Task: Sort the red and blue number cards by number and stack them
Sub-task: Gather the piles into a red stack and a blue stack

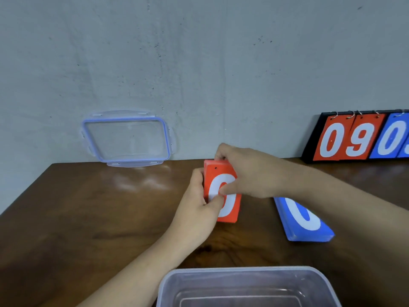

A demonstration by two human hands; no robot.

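Backdrop: grey, speckled concrete wall point(199, 63) behind a brown wooden tabletop point(88, 218).
Red stack: we hold the stack of red number cards point(228, 209) near the middle of the tabletop, a white 0 on its top card and a small hole near its far edge.
Left hand: our left hand point(199, 196) grasps the stack's left edge, fingers curled round it and thumb on the face.
Right hand: our right hand point(247, 171) grasps the stack too, fingers hooked over the far edge and thumb pressed on the white 0.
Blue stack: a stack of blue number cards point(305, 227) lies flat to the right, apart from the red one, partly under our right forearm.
Scoreboard: a black flip scoreboard point(354, 138) with red and blue digits leans against the wall at far right.
Lid: a clear plastic lid with a blue seal point(126, 138) leans on the wall at left.
Box: a clear plastic container point(243, 270) sits at the near edge.
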